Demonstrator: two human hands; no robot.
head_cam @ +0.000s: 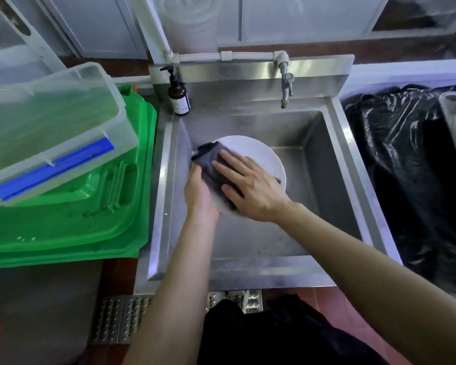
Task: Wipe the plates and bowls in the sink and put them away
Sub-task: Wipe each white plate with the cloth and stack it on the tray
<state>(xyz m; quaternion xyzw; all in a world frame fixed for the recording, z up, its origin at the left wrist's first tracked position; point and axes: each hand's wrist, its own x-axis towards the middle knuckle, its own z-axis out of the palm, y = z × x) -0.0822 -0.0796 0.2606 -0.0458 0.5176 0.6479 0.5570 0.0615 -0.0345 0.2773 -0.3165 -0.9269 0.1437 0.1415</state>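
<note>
A white plate [258, 154] is held tilted over the left part of the steel sink [327, 180]. My left hand [199, 193] grips the plate's near left edge from below. A dark grey cloth [211, 159] lies on the plate's face. My right hand [248, 188] presses flat on the cloth with its fingers spread and straight. The sink basin below the plate shows no other dishes in view.
A brown pump bottle [179, 97] stands at the sink's back left corner, and a tap [286, 86] hangs at the back. Green trays [90, 219] with a clear lidded box [50, 133] on top sit to the left. Black plastic sheeting [406, 167] covers the right side.
</note>
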